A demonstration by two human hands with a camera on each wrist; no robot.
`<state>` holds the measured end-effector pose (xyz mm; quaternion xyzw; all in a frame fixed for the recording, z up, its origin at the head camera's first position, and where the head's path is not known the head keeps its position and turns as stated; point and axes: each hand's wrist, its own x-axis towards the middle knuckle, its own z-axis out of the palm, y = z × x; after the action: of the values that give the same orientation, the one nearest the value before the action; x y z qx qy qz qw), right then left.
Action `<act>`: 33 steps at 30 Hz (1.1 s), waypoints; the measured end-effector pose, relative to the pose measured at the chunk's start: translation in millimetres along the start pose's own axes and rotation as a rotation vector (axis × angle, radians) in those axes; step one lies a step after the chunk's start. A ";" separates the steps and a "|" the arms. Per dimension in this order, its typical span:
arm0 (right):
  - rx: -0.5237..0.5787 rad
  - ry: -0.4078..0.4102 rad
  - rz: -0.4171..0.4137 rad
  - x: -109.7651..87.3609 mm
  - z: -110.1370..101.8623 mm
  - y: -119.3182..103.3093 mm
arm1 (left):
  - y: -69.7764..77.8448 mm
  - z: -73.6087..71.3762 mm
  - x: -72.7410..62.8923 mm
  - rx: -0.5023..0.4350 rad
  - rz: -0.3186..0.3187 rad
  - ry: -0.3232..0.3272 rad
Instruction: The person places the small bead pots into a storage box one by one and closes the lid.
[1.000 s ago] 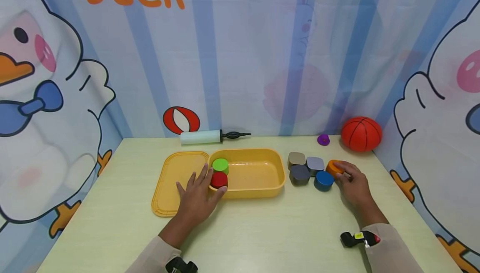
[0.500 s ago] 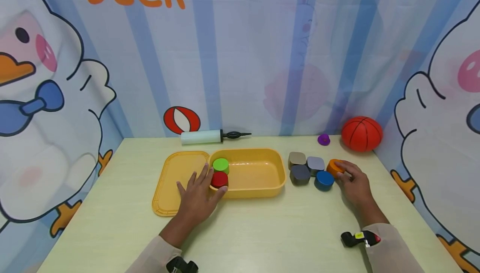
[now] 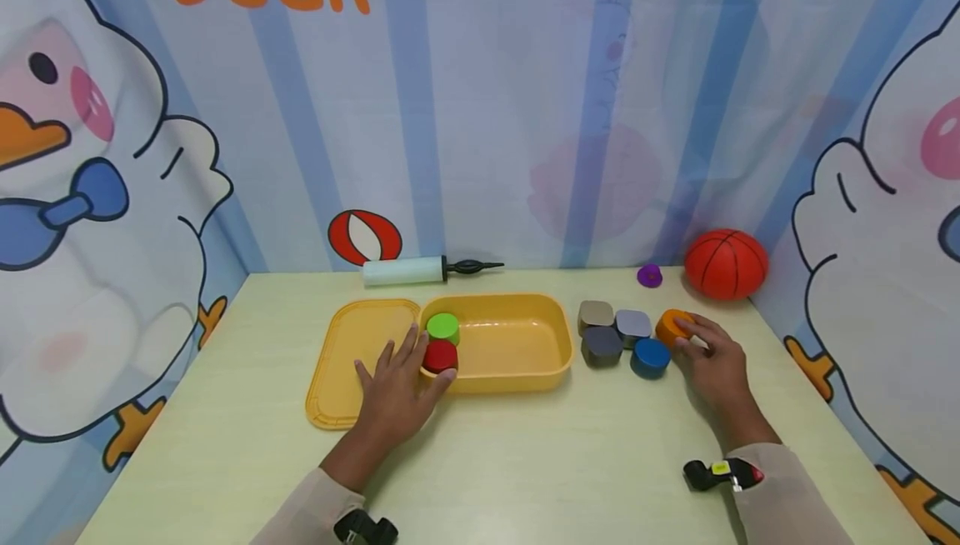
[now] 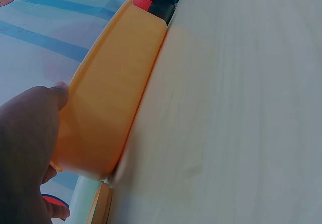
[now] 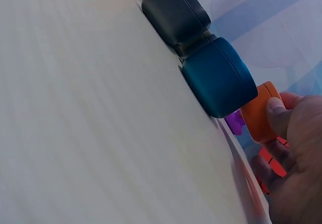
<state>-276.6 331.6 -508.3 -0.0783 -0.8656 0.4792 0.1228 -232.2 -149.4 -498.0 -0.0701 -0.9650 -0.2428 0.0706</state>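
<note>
With twelve o'clock pointing away from the person, we are seeing a yellow lid [image 3: 341, 349] lying flat at the far left, just beside a yellow box [image 3: 517, 351]. The left hand [image 3: 396, 399] is spreading its fingers at the box's left end, its thumb resting on the near wall; whether it is touching the red round block [image 3: 440, 357] we cannot tell. A pale-green hand pump [image 3: 405, 271] is lying at one o'clock from the lid. Inside the box, a green round block [image 3: 443, 328] is sitting at twelve o'clock from the red one, while the box's long axis is running from nine to three.

Further right, a beige block [image 3: 596, 314], a dark grey block [image 3: 602, 348], a lilac-grey block [image 3: 633, 325] and a blue round block [image 3: 650, 358] are clustering together. Beyond them, the right hand [image 3: 716, 366], the nearer one, is pinching an orange round block [image 3: 672, 329] between thumb and fingers. That block is lying at ten o'clock from the hand's middle, with the box at nine o'clock from it, beyond the cluster; whether it is lifting clear of the tabletop we cannot tell.
</note>
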 end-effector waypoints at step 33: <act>0.221 0.133 -0.333 -7.1 22.8 -56.8 | -0.1 -0.3 0.2 0.001 -0.001 0.001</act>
<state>-277.4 281.4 -472.7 0.0482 -0.7988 0.5379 0.2652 -232.4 -149.6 -497.7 -0.0695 -0.9650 -0.2426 0.0709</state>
